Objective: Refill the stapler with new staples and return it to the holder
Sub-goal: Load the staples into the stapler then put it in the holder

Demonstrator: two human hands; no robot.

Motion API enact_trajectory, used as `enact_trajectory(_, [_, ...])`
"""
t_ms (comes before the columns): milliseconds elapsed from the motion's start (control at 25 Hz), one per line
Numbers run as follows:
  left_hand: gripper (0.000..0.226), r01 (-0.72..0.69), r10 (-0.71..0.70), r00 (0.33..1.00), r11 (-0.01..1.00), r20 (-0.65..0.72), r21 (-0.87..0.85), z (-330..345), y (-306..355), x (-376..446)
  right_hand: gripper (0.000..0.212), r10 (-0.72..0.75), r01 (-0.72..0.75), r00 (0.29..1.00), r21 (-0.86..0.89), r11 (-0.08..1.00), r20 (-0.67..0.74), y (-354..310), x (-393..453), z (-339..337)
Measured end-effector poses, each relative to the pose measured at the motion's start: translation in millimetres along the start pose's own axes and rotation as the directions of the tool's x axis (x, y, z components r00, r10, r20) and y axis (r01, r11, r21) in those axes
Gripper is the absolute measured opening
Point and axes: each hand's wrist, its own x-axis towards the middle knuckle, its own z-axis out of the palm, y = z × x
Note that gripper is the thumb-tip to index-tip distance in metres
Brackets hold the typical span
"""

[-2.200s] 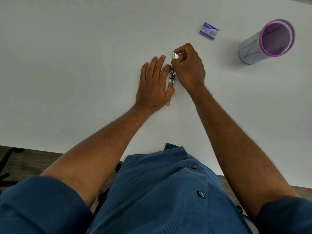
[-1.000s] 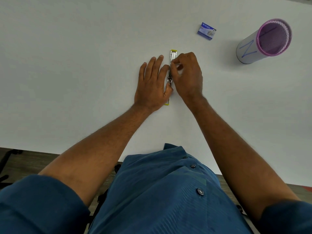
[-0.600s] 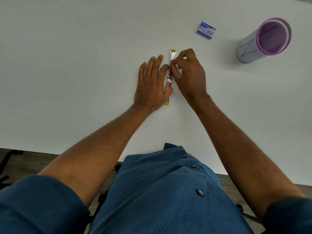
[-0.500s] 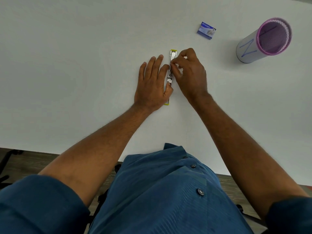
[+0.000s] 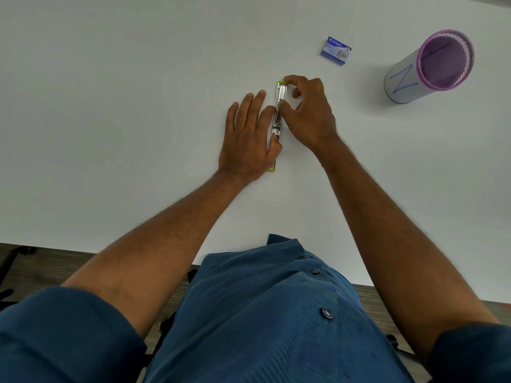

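Note:
A slim metal stapler (image 5: 278,117) with yellow-green ends lies opened out flat on the white table (image 5: 110,106), pointing away from me. My left hand (image 5: 247,136) lies flat against its left side, the thumb pressing on the near half. My right hand (image 5: 309,111) pinches the far half from the right, thumb on the metal channel and index finger at the far yellow tip. A small blue staple box (image 5: 336,54) sits beyond the hands to the right. The holder (image 5: 425,67), a white cylinder with a purple rim and a blue mark, stands at the far right.
The table's near edge runs just in front of my blue shirt, with dark floor and a chair base (image 5: 11,261) below at the left.
My right hand's fingers have shifted along the stapler's far half toward its tip and back. The left hand and the stapler have stayed in place.

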Motion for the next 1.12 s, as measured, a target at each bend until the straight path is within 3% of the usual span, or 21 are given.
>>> enact_trajectory(80, [0.056,-0.003,0.003,1.000,1.000,0.018,0.000,-1,1,0,0.046,0.001,-0.003,0.999,0.043,0.999,0.050,-1,3,-2])
enact_trajectory(320, [0.054,-0.001,0.001,0.999,1.000,0.037,-0.004,-2,1,-1,0.043,0.060,-0.127,0.982,0.391,0.912,0.180,-5,1,-13])
enact_trajectory(480, [0.055,0.019,-0.017,0.998,0.999,0.061,-0.027,-3,2,0,0.041,0.067,-0.130,0.987,0.483,0.866,0.146,-10,-11,-10])
enact_trajectory(680, [0.032,0.059,-0.049,0.997,0.981,0.056,-0.186,-7,1,-2,0.038,0.192,-0.220,0.974,0.714,0.664,0.121,-5,-22,-18])
enact_trajectory(760, [0.033,0.097,-0.075,0.993,0.959,0.093,-0.266,-13,4,-3,0.036,0.271,-0.240,0.958,0.771,0.589,0.091,0,-24,-25])
enact_trajectory(880, [0.037,0.290,-0.165,0.932,0.874,0.324,-0.390,-31,23,2,0.038,0.343,-0.240,0.938,0.816,0.526,0.054,7,-30,-35])
enact_trajectory(960, [0.027,0.456,-0.197,0.853,0.731,0.484,-0.507,-43,38,-1,0.039,0.355,-0.241,0.934,0.821,0.518,0.050,12,-37,-36])
enact_trajectory(1000, [0.026,0.499,-0.189,0.835,0.655,0.517,-0.567,-49,44,-5,0.039,0.357,-0.246,0.933,0.814,0.527,0.051,14,-43,-35])
enact_trajectory(1120, [0.033,0.526,-0.187,0.832,0.565,0.522,-0.636,-63,63,-6,0.036,0.349,-0.250,0.934,0.827,0.504,0.069,18,-61,-28])
